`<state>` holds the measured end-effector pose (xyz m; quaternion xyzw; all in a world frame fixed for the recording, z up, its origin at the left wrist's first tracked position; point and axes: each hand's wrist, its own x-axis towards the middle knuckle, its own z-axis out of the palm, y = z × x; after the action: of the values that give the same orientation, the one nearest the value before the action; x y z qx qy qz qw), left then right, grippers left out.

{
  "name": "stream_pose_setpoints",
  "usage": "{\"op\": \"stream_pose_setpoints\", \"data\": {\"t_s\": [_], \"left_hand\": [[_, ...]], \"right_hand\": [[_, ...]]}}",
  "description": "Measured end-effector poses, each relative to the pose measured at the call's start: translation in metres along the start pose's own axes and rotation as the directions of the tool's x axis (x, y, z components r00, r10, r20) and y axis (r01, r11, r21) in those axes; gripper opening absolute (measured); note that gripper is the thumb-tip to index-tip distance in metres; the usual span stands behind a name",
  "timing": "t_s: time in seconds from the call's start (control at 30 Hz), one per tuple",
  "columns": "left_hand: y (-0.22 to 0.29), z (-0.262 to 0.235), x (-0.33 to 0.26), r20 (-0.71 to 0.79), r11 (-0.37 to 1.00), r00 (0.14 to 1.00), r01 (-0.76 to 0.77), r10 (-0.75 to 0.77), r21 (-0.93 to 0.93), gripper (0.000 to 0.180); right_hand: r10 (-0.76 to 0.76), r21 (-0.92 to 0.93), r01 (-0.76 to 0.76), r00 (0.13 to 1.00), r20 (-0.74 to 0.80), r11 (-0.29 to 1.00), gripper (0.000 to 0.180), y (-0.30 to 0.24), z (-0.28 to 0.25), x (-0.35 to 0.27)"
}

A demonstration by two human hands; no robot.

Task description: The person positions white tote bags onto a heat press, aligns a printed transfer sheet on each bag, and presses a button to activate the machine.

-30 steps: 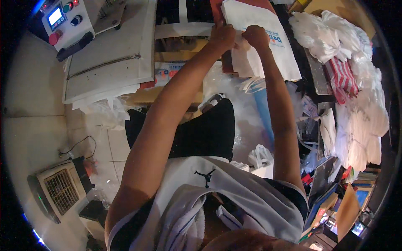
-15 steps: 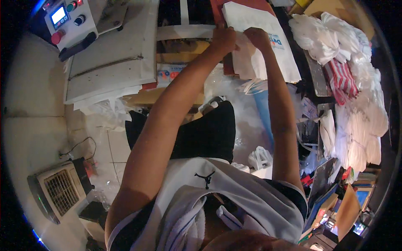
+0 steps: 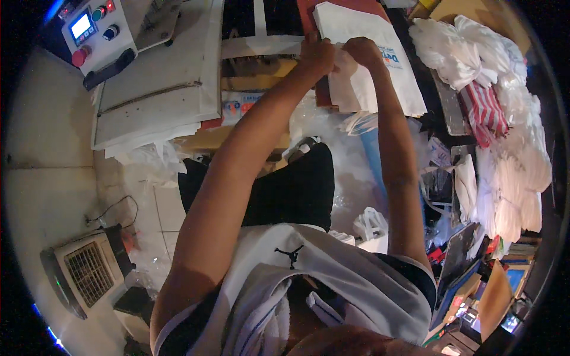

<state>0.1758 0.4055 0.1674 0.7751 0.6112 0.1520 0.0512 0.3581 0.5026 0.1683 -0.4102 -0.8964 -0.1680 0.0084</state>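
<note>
A stack of flat white plastic bags [image 3: 399, 89] with blue and orange print lies on a reddish-brown board [image 3: 306, 16] at the top of the view. My left hand [image 3: 319, 54] is at the stack's left edge, its fingers curled closed on the bags. Just to its right, my right hand [image 3: 362, 52] bends over the stack, fingers pinched at the top bag. Both fingertips are partly hidden, so how many layers they grip cannot be made out. Between the hands, the plastic looks slightly wrinkled.
At left stands a grey metal table [image 3: 160, 89] beside a control box [image 3: 98, 32] with a lit screen and knobs. Bundled white bags [image 3: 457, 53] and a red-striped bundle [image 3: 484, 113] line the right side. A heater-like appliance with a grille [image 3: 89, 273] sits lower left.
My right hand has shifted slightly left, closer to my left hand. Otherwise, the arms and the stack look nearly the same.
</note>
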Motion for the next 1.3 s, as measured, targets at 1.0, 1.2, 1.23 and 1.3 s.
{"op": "stream_pose_setpoints", "data": {"t_s": [1.0,1.2,1.23,1.3], "left_hand": [[-0.008,0.000,0.011,0.084,0.976,0.996,-0.054,0.037,0.210,0.062],[-0.032,0.013,0.009,-0.111,0.969,0.964,-0.236,0.243,0.074,0.068],[-0.015,0.017,0.005,-0.095,0.969,0.965,-0.238,0.244,0.072,0.069],[0.034,0.000,0.006,-0.100,0.957,0.953,-0.282,0.287,0.062,0.069]], "right_hand": [[0.448,0.337,-0.395,0.889,-0.094,0.855,0.044,0.033,-0.006,-0.010],[0.276,-0.325,-0.311,0.949,-0.151,0.893,0.031,0.210,-0.029,-0.073],[0.432,-0.407,-0.471,0.882,-0.189,0.783,0.029,0.273,-0.043,-0.128],[0.650,-0.483,-0.751,0.646,-0.400,0.449,0.024,0.371,-0.128,-0.284]]}}
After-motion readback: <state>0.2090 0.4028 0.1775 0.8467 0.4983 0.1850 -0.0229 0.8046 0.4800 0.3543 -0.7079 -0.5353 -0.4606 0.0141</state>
